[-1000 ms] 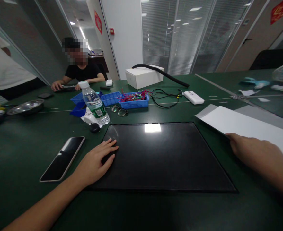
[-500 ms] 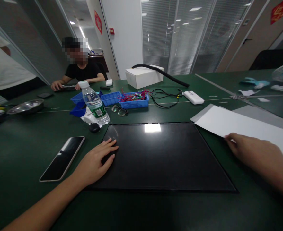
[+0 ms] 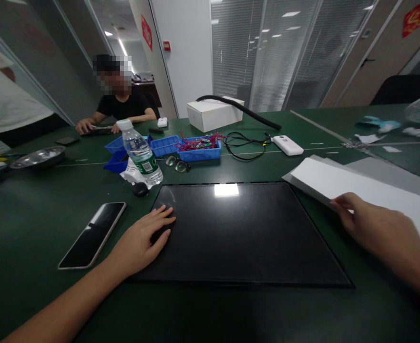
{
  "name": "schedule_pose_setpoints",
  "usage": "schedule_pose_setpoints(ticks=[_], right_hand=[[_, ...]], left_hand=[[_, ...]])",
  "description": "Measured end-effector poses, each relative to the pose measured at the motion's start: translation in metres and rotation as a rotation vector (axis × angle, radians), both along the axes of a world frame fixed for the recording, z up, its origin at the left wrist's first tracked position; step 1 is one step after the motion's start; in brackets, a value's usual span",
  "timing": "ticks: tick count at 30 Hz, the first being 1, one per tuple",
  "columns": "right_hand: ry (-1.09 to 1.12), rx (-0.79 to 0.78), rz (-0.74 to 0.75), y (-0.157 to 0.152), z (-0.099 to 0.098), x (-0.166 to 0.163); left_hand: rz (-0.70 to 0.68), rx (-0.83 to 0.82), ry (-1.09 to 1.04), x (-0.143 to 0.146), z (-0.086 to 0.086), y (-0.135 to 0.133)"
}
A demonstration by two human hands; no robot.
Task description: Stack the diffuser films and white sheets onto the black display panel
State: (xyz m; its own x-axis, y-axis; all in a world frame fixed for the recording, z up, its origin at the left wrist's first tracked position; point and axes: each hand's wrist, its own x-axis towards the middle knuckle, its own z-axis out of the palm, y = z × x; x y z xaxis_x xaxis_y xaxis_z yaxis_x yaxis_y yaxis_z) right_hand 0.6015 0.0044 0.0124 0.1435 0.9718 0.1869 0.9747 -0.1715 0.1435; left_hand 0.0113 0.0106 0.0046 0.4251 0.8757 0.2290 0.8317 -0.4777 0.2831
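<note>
A flat black display panel (image 3: 238, 238) with a glossy surface lies on the green table in front of me. My left hand (image 3: 143, 240) rests on the panel's left edge, palm down with fingers spread. At the right, my right hand (image 3: 377, 226) pinches the near edge of a white sheet (image 3: 367, 190) between thumb and fingers. That edge is lifted off the layer beneath. Under it and farther back lies a grey sheet (image 3: 392, 174). The sheet's right end runs out of view.
Left of the panel lies a phone (image 3: 92, 236). Behind stand a water bottle (image 3: 143, 155), eyeglasses (image 3: 177, 164), a blue bin (image 3: 199, 153) of red wires, a white power bank (image 3: 287, 145) with a black cable, and a white box (image 3: 213, 116). Another person (image 3: 120, 102) sits across the table.
My right hand has raised the near edge of the white sheet a little and shifted slightly left. My left hand and the panel have stayed put.
</note>
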Motion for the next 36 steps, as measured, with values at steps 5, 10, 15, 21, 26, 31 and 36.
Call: schedule_pose_setpoints(ticks=[5,10,15,21,26,31,36], right_hand=[[-0.068,0.123,0.048,-0.008,0.005,-0.01],[-0.118,0.276,0.18,-0.015,0.008,-0.019],[-0.072,0.311,0.334,-0.02,0.005,-0.024],[0.065,0.224,0.691,-0.023,0.005,-0.028],[0.079,0.349,1.251,-0.018,0.003,-0.032],[0.089,0.31,1.276,-0.017,0.003,-0.036],[0.077,0.298,1.226,-0.015,0.009,-0.035]], left_hand=[[-0.004,0.001,0.011,0.001,0.001,0.0],[0.0,-0.003,-0.002,0.001,0.001,-0.001],[0.005,-0.009,0.005,0.0,0.001,0.0],[-0.003,-0.008,0.02,-0.001,0.0,0.0],[-0.007,0.005,0.02,-0.001,-0.001,0.0],[-0.012,0.013,0.015,0.0,-0.001,0.0],[-0.011,0.006,0.015,-0.001,-0.003,0.0]])
